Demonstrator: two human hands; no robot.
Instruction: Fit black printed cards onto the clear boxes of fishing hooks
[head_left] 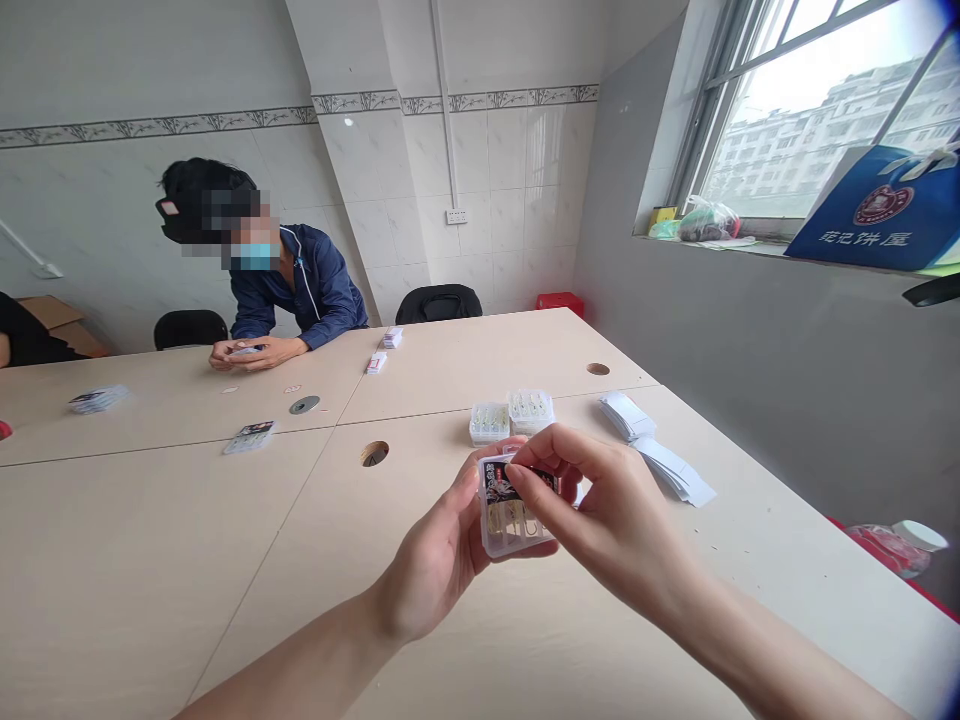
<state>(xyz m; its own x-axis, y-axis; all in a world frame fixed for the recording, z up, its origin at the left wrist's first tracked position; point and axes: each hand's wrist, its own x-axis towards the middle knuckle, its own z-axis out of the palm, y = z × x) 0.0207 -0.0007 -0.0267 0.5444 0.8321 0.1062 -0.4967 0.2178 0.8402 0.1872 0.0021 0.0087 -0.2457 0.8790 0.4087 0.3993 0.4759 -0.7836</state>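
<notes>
My left hand (439, 555) cradles a small clear plastic box (510, 510) in the middle of the view, with its fingers behind the box. A black printed label (501, 485) sits at the box's upper part, and pale metal hooks show below it. My right hand (596, 505) pinches the box's top edge and label between thumb and fingers. Just beyond my hands, two similar clear boxes (510, 415) stand side by side on the table. Several white paper strips (652, 450) lie in two stacks to the right.
A pale wooden table (225, 560) with round cable holes fills the foreground. Across it, a co-worker in a blue jacket (315, 290) holds a small packet, with more packets nearby. Black chairs stand behind, and a window sill with a blue bag is at upper right.
</notes>
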